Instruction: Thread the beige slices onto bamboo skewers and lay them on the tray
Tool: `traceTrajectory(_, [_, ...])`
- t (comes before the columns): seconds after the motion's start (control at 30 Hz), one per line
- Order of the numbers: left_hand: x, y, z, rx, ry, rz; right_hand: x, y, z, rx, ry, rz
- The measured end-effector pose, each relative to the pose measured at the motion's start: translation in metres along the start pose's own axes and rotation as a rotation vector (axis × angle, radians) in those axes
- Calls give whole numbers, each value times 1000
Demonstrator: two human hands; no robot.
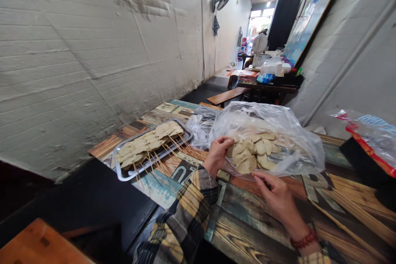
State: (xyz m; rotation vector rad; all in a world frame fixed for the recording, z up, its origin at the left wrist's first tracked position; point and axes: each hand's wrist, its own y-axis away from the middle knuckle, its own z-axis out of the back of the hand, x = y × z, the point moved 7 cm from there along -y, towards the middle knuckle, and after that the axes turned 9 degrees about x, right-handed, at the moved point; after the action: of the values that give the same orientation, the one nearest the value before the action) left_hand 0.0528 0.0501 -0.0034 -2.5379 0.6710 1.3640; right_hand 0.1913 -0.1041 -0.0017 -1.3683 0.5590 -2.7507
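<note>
An open clear plastic bag (297, 148) holds a pile of flat, pale beige slices (247, 154); their exact kind is unclear. My left hand (218, 153) is closed at the pile's left side, pinching the edge of a slice. At the near edge of the pile, my right hand (274, 194) has thumb and fingers pressed together; what they hold is too small to make out. To the left, a metal tray (123, 177) bears rows of the same slices (148, 144) threaded on thin wooden skewers, whose bare ends (168, 154) stick out over its near rim.
Loose wooden skewers (361, 210) lie at the right of the patterned table (241, 206). Crumpled clear plastic (198, 130) sits between tray and bag. A red-edged plastic package (371, 140) is at far right. Beyond stand a bench (227, 95) and another cluttered table (262, 84).
</note>
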Motion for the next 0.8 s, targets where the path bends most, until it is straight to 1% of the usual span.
traceTrajectory(0.17, [1,0,1,-16,-13,7,1,2,-2,6,95,46])
traceTrajectory(0.3, [3,-2,4,-45,-63,-6,5,3,-3,0,166,85])
traceTrajectory(0.43, [5,-2,6,-61,-100,-24,5,4,-5,-1,185,98])
traceTrajectory(0.5, [5,-2,5,-64,-98,-29,3,4,-6,-9,167,85])
traceTrajectory(0.57, [5,-2,4,-51,-70,-27,-1,3,-6,-13,130,40])
traceTrajectory(0.67, [8,-2,-1,-11,39,20,-8,1,-7,5,48,-42])
traceTrajectory(0.73, [9,-2,-3,16,103,60,-10,1,-8,20,4,-63])
traceTrajectory(0.8, [9,-1,-5,37,105,82,-11,1,-9,21,-5,-64])
